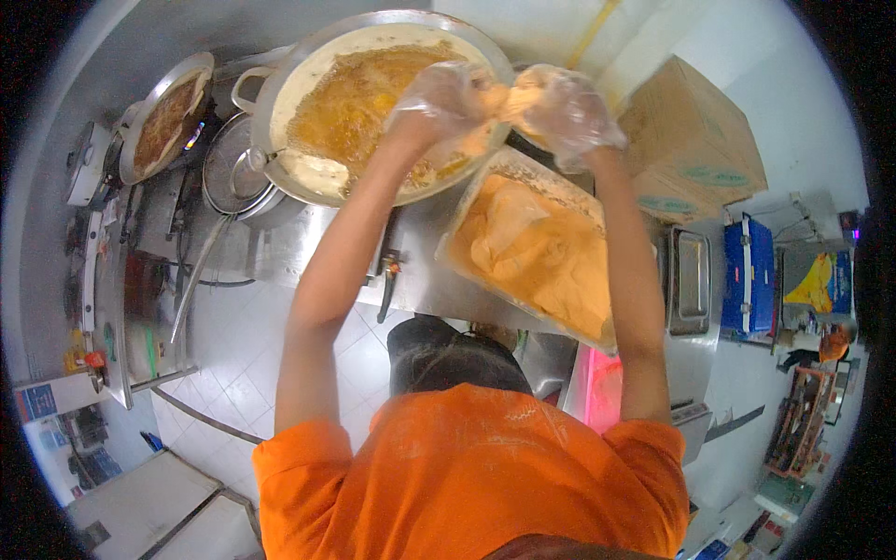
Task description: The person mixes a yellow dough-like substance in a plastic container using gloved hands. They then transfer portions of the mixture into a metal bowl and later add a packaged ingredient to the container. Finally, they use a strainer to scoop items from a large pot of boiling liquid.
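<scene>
A wide metal wok (pixel 381 17) of bubbling oil (pixel 336 112) stands before me, with pale foam around its edge. My left hand (pixel 444 94), in a clear plastic glove, is above the wok's right side, gripping orange-coated food (pixel 494 99). Just past the right rim, my right hand (pixel 570 112), gloved the same way, grips coated food (pixel 523 96) too. The two handfuls meet or nearly meet; whether they are one piece I cannot tell. Under my right forearm sits a clear tub (pixel 521 306) of orange flour coating (pixel 539 245), with a whitish, partly see-through item (pixel 514 210) on top.
Left of the wok are a mesh strainer (pixel 227 164) with a long handle and a second wok (pixel 203 63) with dark contents. Cardboard boxes (pixel 693 133) stand right, beyond metal trays (pixel 689 280) and a blue cooler box (pixel 749 276). Another person (pixel 833 344) is far right.
</scene>
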Tool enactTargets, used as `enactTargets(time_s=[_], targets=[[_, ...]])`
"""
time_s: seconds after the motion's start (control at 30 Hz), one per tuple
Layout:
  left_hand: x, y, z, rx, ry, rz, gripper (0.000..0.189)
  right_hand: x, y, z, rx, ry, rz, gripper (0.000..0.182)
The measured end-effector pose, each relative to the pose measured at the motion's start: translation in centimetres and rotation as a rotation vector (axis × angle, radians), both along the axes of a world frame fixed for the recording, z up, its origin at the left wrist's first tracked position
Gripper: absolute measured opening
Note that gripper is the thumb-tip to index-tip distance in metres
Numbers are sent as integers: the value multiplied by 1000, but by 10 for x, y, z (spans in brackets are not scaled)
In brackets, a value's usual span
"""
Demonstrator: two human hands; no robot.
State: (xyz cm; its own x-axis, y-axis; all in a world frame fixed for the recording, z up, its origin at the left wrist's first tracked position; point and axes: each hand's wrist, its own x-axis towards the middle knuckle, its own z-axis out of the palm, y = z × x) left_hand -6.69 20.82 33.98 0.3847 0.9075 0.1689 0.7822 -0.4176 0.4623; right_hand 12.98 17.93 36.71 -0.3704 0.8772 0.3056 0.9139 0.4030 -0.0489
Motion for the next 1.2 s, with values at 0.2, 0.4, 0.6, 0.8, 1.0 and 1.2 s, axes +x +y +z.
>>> enactTargets(time_s=[0.2, 0.4, 0.6, 0.8, 1.0, 1.2], targets=[[-96, 14, -38, -165, 237, 88, 35, -112, 76, -100, -191, 123, 192, 21], [-127, 19, -74, -51, 316, 78, 23, -126, 72, -123, -181, 39, 239, 40], [-25, -22, -66, 102, 75, -139, 21, 0, -12, -58, -203, 177, 115, 32], [153, -99, -179, -271, 23, -540, 35, 172, -118, -237, -598, -15, -355, 31], [237, -124, -327, -335, 364, -344, 41, 178, -232, -354, -653, 434, -442, 41], [287, -107, -393, -616, 161, -409, 35, 190, -240, -377, -840, 327, -424, 36]])
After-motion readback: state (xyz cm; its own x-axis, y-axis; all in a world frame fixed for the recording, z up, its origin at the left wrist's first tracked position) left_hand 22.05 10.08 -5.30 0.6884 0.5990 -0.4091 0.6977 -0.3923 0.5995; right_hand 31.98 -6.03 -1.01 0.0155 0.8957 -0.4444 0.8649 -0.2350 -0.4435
